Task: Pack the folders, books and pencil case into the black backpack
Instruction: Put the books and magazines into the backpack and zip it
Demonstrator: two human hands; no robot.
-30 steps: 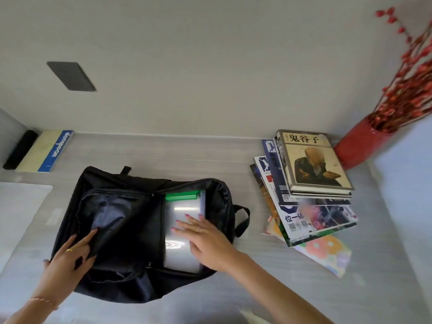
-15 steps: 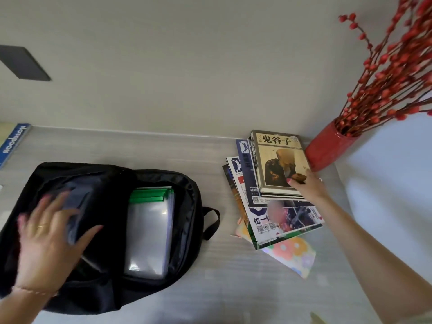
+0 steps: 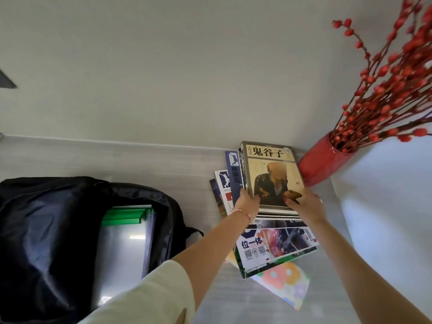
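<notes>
The black backpack lies open on the table at the left, with clear folders with green spines lying inside it. A pile of books and magazines sits at the right. On top is a tan book with a seated figure on its cover. My left hand grips that book's near left corner and my right hand grips its near right corner. A flowery pouch or booklet pokes out under the pile; I cannot tell which it is.
A red vase with red berry branches stands against the wall just right of the book pile. The grey table runs along a pale wall.
My left hand has left the backpack and crossed to the book pile. Both hands now hold the top book's near edge. The view has shifted right.
</notes>
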